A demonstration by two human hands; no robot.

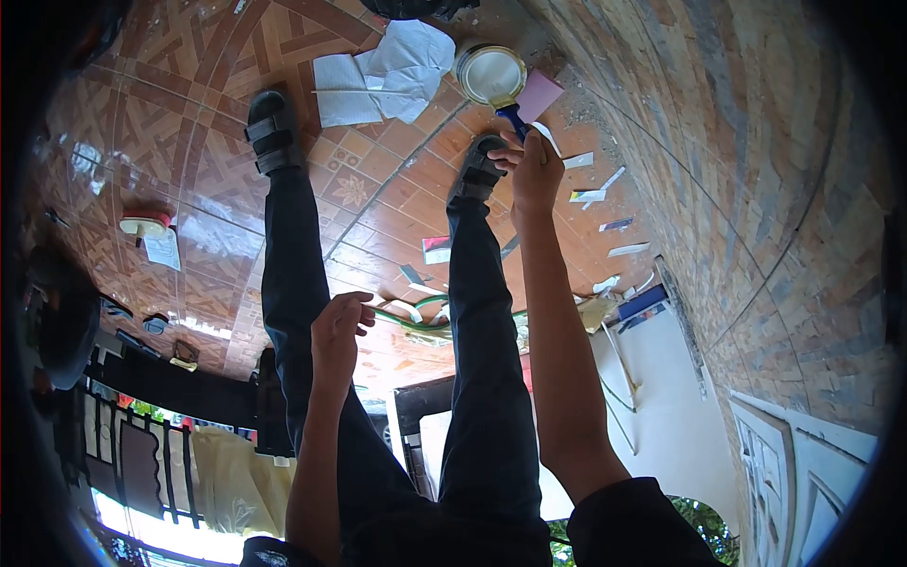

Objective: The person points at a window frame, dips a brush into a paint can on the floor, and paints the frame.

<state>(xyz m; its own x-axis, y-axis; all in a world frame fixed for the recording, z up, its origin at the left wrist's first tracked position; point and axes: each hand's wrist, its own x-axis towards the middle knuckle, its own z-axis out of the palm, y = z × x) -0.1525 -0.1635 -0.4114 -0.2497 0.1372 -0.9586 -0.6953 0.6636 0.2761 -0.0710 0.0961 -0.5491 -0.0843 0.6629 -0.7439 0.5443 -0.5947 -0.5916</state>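
Observation:
My right hand [536, 170] is closed around the blue handle of a paintbrush [511, 112]. The brush's bristle end meets the near rim of a paint can [493, 74] that holds white paint. Beside the can lies a pink sheet [540, 95], partly covered by the brush in this view. My left hand [338, 333] hangs over my left leg with loosely bent fingers and nothing in it.
Crumpled white paper [387, 77] lies left of the can on the tiled floor [354, 184]. Paper scraps [579, 160] are strewn along the stone-patterned wall [718, 161]. A green hose [402, 320] runs between my legs. A white-topped object [144, 226] lies far left.

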